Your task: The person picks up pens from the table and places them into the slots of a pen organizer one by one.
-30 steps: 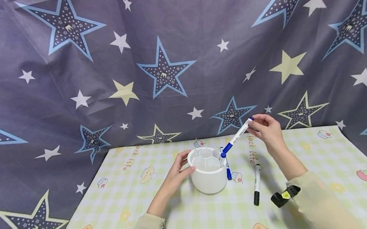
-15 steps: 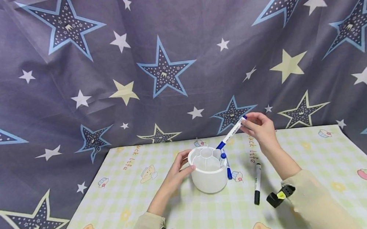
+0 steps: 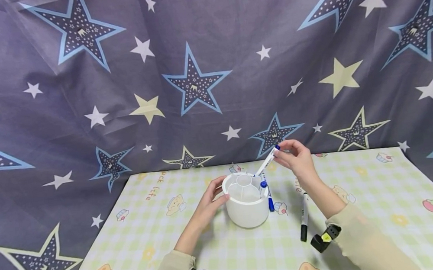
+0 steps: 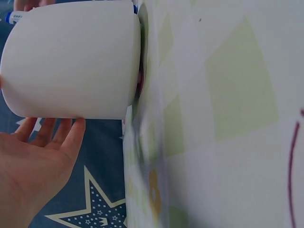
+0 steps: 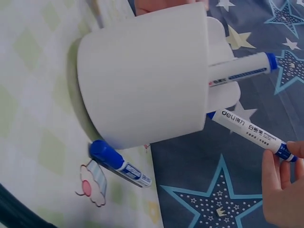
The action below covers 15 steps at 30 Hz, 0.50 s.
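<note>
So, right hand point(image 3: 298, 162): clamped on a tilted marker point(image 3: 267, 161), pinching its blue top end between thumb and fingers, up above the far right side of the white holder point(image 3: 247, 215).
tilted marker: white barrel, blue at both ends, top leaning right. Lower end down at the holder's far right rim, partly hidden, so can't tell how deep in.
left hand point(image 3: 209, 201): wrapped round the left side of the white holder, thumb by the rim, fingers against the outer wall.
white holder: round, upright, split into compartments inside, sitting mid-table.
upright marker point(image 5: 242, 69): in the holder on the right side, blue end poking out the top.
blue-capped marker point(image 5: 122, 164): lying just right of the holder, cap pointing near.
black-capped marker point(image 3: 304, 220): lying further right, well apart from the holder, black end near.
table cover point(image 3: 228, 255): green-and-white checks, cute cartoon prints.
backdrop point(image 3: 213, 22): purplish grey, stars everywhere, hanging at the far side.
wrist cameras point(image 3: 325, 238): black, one per wrist.
</note>
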Motion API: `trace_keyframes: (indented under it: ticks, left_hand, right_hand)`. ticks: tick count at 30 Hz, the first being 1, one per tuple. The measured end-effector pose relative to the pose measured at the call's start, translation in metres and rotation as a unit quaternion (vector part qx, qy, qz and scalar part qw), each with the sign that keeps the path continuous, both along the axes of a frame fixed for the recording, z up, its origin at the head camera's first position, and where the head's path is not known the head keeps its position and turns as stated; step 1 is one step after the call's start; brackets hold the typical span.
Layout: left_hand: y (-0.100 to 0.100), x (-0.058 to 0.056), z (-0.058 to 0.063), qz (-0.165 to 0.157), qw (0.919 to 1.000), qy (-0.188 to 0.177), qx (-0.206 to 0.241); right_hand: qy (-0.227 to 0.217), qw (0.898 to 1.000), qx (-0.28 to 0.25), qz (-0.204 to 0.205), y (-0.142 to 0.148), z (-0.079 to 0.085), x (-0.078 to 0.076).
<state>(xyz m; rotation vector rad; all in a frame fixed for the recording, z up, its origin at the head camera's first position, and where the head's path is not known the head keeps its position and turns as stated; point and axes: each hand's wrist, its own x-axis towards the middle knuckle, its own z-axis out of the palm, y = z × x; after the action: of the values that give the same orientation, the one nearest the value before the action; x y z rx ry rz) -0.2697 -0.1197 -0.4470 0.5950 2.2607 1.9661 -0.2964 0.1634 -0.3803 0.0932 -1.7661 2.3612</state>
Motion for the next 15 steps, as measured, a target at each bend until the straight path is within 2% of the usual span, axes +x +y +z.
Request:
trace_keyframes:
  ticks: [7,13,15]
  left_hand:
    - [0.001,0.0,0.001,-0.004,1.0,0.001,0.003]
    - [0.001,-0.001,0.0,-0.003,1.0,0.0,0.004]
    - [0.001,-0.001,-0.001,-0.003,1.0,0.0,0.003]
  right_hand:
    - [0.021,0.999,0.027,0.009,-0.007,-0.008,0.0]
    - [0.054,0.993,0.102,0.017,-0.011,-0.012,0.0]
    - [0.059,0.992,0.112,0.025,-0.012,-0.013,0.0]
